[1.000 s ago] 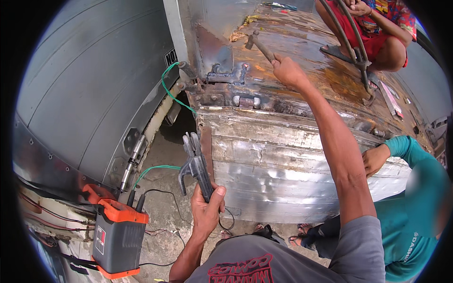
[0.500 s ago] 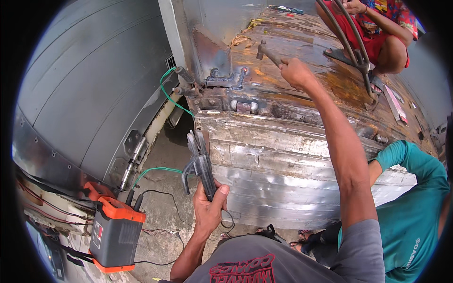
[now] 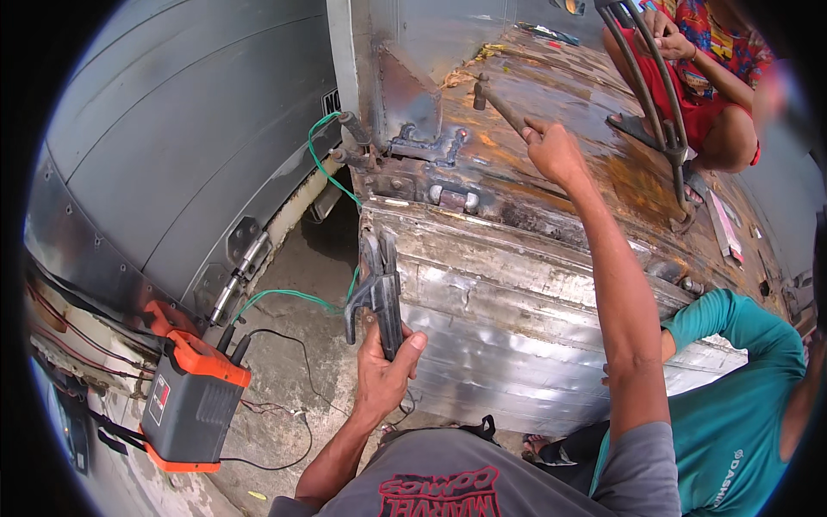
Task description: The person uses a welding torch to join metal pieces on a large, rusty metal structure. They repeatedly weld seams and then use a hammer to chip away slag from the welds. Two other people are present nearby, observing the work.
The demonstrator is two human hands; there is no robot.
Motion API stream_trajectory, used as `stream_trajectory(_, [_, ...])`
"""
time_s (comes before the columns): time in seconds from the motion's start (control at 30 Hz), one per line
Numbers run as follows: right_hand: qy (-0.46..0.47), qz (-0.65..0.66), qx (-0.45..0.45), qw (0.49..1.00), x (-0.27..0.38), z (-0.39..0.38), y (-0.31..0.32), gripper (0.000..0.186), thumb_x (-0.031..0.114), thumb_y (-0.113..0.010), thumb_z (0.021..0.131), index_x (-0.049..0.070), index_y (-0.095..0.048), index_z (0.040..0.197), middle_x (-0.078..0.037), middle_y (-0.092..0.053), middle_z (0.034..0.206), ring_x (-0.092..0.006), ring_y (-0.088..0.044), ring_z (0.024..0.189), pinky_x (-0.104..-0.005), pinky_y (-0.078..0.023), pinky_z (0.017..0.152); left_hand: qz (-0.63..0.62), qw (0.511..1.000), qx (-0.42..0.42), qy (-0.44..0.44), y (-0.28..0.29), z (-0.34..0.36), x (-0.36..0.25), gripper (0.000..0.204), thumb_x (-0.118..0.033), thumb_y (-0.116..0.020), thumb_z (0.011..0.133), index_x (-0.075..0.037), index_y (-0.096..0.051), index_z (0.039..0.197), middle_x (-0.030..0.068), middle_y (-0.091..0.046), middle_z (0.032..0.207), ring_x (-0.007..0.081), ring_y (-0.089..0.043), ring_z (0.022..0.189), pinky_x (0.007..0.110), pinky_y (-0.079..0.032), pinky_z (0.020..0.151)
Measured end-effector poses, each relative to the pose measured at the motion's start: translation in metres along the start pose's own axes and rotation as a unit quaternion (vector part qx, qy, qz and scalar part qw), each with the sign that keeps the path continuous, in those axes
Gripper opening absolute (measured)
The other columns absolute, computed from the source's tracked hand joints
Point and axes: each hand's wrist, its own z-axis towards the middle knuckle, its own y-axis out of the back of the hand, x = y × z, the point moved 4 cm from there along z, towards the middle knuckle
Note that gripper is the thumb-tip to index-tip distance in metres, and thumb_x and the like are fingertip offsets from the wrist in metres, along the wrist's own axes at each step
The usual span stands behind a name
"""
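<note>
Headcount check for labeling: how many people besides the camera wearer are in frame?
2. One in a teal shirt crouches at lower right beside the metal truck body; one in red patterned clothes sits on top, upper right. Others may be out of view.

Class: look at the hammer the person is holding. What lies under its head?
The hammer, in the right hand, sits over the rusty metal deck. Whether its head touches the deck cannot be told; the patch directly beneath is covered.
</note>
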Motion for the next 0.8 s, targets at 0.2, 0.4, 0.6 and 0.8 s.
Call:
stream_trajectory(0.2, [-0.009, -0.008, 0.025, 1.000, 0.001, -0.018, -0.006, 0.045, 0.035, -0.062, 0.104, 0.013, -0.067, 0.143, -0.032, -0.069, 0.127, -0.0463, -0.066, 0.124, -0.0473, -0.050, 0.107, 0.000, 1.000, -0.010, 0.001, 0.003, 0.003, 0.001, 0.027, -0.025, -0.076, 0.100, -0.004, -0.058, 0.101, -0.0027, -0.056, 0.069, 0.0048, -0.052, 0.056, 0.025, -0.041, 0.051])
stream_trajectory(0.4, [-0.029, -0.107, -0.098, 0.989, -0.023, -0.064, 0.028, 0.044, 0.037, -0.066, 0.101, 0.016, -0.070, 0.140, -0.024, -0.076, 0.114, -0.0453, -0.071, 0.111, -0.0507, -0.055, 0.094, 0.062, 0.997, -0.049, 0.010, 0.025, -0.002, 0.012, 0.034, -0.033, -0.079, 0.097, -0.003, -0.063, 0.099, -0.0019, -0.056, 0.069, 0.0080, -0.052, 0.060, 0.029, -0.043, 0.055])
stream_trajectory(0.6, [-0.009, -0.235, -0.130, 0.963, -0.062, -0.107, 0.039, 0.042, 0.031, -0.072, 0.097, 0.017, -0.073, 0.136, -0.024, -0.075, 0.111, -0.0459, -0.073, 0.098, -0.0527, -0.057, 0.085, 0.085, 0.995, -0.038, 0.019, 0.030, -0.001, 0.014, 0.041, -0.040, -0.079, 0.096, -0.001, -0.066, 0.101, 0.0019, -0.059, 0.072, 0.0109, -0.054, 0.067, 0.032, -0.045, 0.062])
stream_trajectory(0.8, [-0.012, -0.198, -0.121, 0.973, -0.070, -0.139, 0.036, 0.035, 0.030, -0.074, 0.097, 0.014, -0.078, 0.129, -0.027, -0.069, 0.123, -0.0443, -0.072, 0.099, -0.0522, -0.056, 0.084, 0.132, 0.991, 0.029, 0.005, 0.014, 0.006, 0.002, 0.043, -0.043, -0.075, 0.098, -0.001, -0.065, 0.103, 0.0047, -0.061, 0.072, 0.0130, -0.057, 0.067, 0.035, -0.047, 0.062])
